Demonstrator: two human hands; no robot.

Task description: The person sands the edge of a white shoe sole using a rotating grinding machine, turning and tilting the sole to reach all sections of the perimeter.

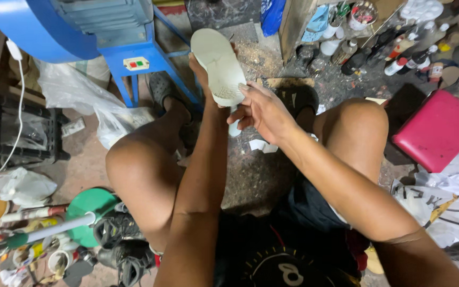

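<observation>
between knees: left hand (200,72) holds white sole (220,65); right hand (261,109) touching.

A blue machine stand (134,58) was placed at the upper left, with plastic bags (75,90) heaped beside it. A red stool (436,130) was set at the right, bottles (399,53) were crowded behind it, and dark shoes (120,244) were piled at the lower left.
</observation>
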